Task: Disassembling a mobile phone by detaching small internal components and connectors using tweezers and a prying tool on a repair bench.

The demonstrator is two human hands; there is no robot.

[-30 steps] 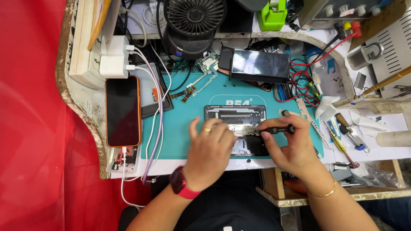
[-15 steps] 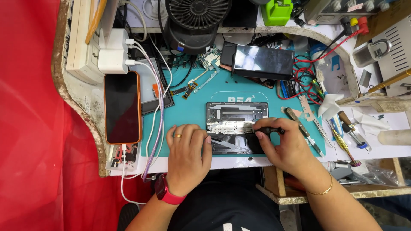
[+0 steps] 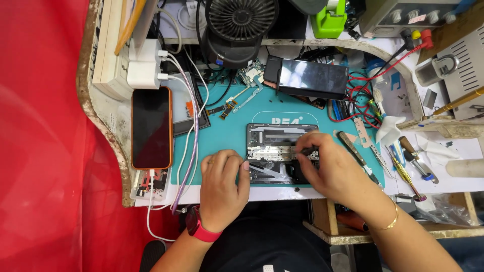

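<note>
An opened phone (image 3: 275, 146) with its back off lies on a teal work mat (image 3: 227, 131), its metal shields and boards exposed. My left hand (image 3: 222, 186), with a red watch at the wrist, rests on the mat at the phone's lower left corner, its fingertips touching the edge. My right hand (image 3: 335, 171), with a thin gold bangle, lies over the phone's right side and pinches a slim dark tool (image 3: 305, 150) whose tip touches the phone's inside.
A phone in an orange case (image 3: 151, 128) lies at the left, with white chargers and cables (image 3: 143, 73) above it. A black fan (image 3: 237, 25) and a dark phone (image 3: 312, 78) sit at the back. Screwdrivers and tweezers (image 3: 408, 166) lie at the right.
My left hand slid down and left off the phone to its lower left corner. My right hand moved left across the phone with the tool.
</note>
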